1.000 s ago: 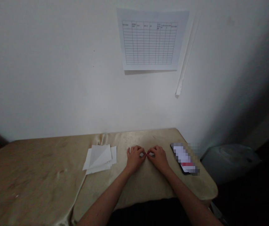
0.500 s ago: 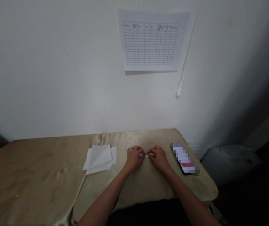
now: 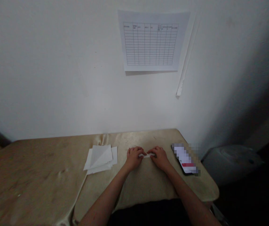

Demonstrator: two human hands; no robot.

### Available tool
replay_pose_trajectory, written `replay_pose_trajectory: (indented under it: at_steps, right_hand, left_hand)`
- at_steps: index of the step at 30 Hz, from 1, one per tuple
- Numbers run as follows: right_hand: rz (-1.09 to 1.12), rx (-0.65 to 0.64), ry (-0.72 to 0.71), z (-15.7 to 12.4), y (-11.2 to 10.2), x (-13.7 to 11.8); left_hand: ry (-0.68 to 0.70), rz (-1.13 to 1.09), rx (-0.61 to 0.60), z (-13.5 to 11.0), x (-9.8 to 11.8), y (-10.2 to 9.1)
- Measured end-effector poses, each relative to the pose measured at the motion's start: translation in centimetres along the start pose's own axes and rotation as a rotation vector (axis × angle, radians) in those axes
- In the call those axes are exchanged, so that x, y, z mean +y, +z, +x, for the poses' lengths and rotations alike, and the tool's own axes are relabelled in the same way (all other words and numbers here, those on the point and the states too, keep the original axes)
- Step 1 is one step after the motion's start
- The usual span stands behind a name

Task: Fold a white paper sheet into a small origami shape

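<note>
My left hand and my right hand rest side by side on the table, fingers curled and fingertips meeting. Between them they pinch a small white folded piece of paper, mostly hidden by the fingers. A loose pile of white paper sheets lies on the table just left of my left hand. A phone with a lit screen lies right of my right hand.
The table is covered with a shiny beige cloth and stands against a white wall. A printed grid sheet hangs on the wall above. A grey rounded bin stands right of the table, in shadow.
Both hands stayed in place; the fingertips have shifted slightly along the small white paper, which now shows more between them.
</note>
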State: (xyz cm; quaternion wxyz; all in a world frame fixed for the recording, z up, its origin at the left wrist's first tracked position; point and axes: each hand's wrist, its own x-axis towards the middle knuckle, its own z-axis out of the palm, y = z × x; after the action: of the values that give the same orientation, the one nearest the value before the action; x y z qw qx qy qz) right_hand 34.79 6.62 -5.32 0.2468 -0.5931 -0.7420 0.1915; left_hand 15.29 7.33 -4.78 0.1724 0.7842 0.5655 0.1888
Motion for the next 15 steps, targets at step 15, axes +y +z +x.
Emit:
replay_pose_trajectory:
  at_steps: [15]
  right_hand:
    - [-0.064, 0.08, -0.037, -0.8, 0.1, -0.8]
  left_hand:
    - [0.005, 0.028, 0.105, -0.5, 1.3, 0.1]
